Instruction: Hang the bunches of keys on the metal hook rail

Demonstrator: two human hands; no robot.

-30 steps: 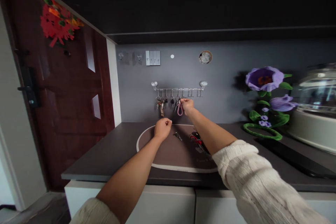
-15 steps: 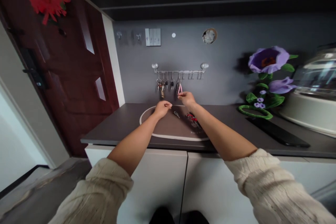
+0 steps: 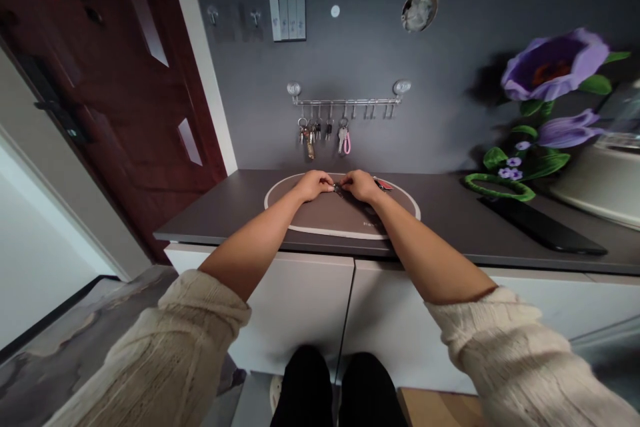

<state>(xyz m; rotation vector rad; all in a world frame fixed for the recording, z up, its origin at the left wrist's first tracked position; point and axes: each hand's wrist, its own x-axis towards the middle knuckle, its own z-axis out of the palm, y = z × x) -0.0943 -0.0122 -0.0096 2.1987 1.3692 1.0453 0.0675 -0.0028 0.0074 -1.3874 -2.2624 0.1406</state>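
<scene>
My left hand (image 3: 314, 185) and my right hand (image 3: 361, 185) meet over an oval brown mat (image 3: 325, 219) with a pale rim. Between their pinched fingertips is a small dark metal key (image 3: 339, 189), partly hidden by the fingers. Beyond my right wrist a red and black item (image 3: 384, 185) lies on the mat, partly covered by the arm. On the wall, a clear hook rail (image 3: 357, 102) carries several bunches of keys (image 3: 309, 137) at its left. Keys with a pink loop (image 3: 347, 141) hang near its middle.
At the right, a black phone-like slab (image 3: 545, 225) lies on the counter (image 3: 440, 213), beside purple craft flowers (image 3: 555, 70) on a green ring and a pale-based appliance (image 3: 600, 177). A dark red door (image 3: 120, 100) stands at the left. White cabinet doors (image 3: 285, 300) are below.
My right hand has left the keys with the pink loop, which now hang freely, and come down to the mat. Both hands have closed in on the small key. The view has tipped downward.
</scene>
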